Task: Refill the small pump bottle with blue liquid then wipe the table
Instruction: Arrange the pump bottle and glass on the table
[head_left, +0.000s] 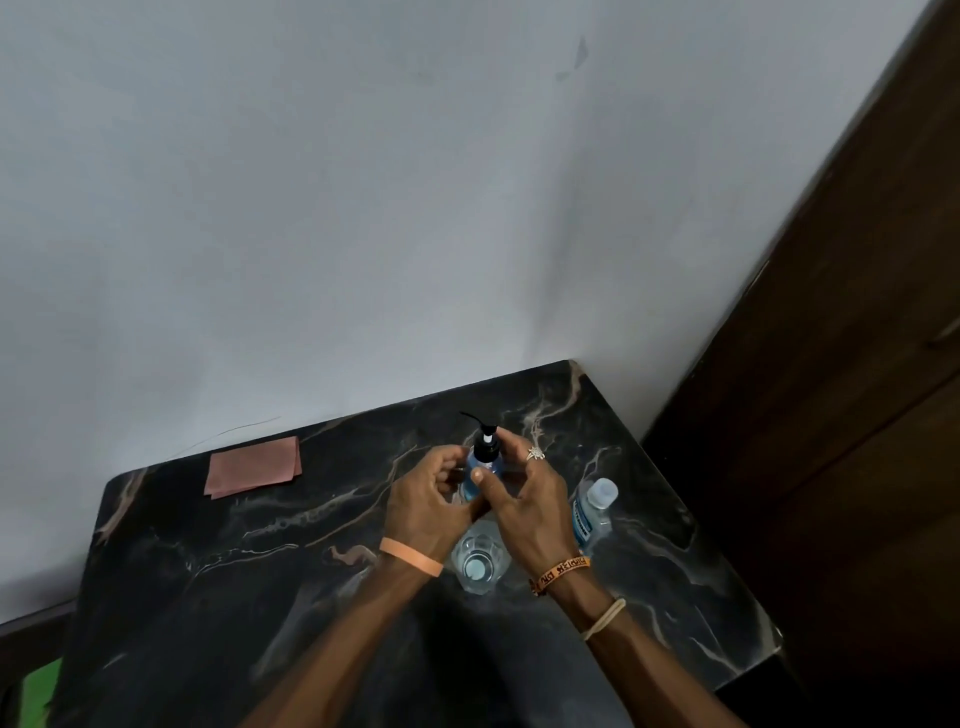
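Observation:
A small pump bottle (485, 457) with blue liquid and a black pump head stands near the back of the dark marble table (260, 571). My right hand (524, 499) wraps the bottle from the right, thumb on its front and fingers up by the black collar. On the bottle's left side sits my left hand (428, 499), its fingers curled against the lower body. To the right stands a clear bottle (592, 512) with a blue label and a pale cap. A folded pink cloth (254, 465) lies at the back left.
A clear glass (478, 564) stands between my wrists, close to the front of the pump bottle. A white wall runs behind the table and a brown wooden door (831, 415) borders its right side. The table's right edge drops off near the door.

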